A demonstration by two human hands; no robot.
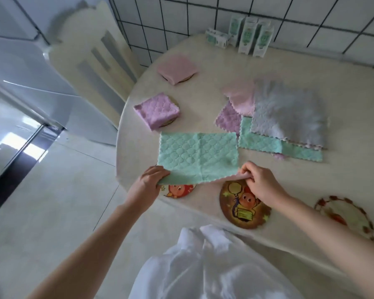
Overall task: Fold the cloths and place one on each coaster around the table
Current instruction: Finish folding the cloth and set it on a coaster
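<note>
Fingers (247,169) of left hand (148,181) and right hand (262,183) are pinching near corners of mint-green quilted microfibre cloth (198,152). Probably starting its fold.

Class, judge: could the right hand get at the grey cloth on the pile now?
Probably yes: the grey cloth lies uppermost and uncovered, but the right hand must first release the spread green cloth it pinches.

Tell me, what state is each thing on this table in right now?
Green cloth: spread flat, near edge held
Left hand: grips its left corner
Right hand: pinches its right corner
Pink cloth: folded, on a coaster
Purple cloth: folded, on a coaster
Pile: unfolded, overlapping
Brown coaster: bare
</note>
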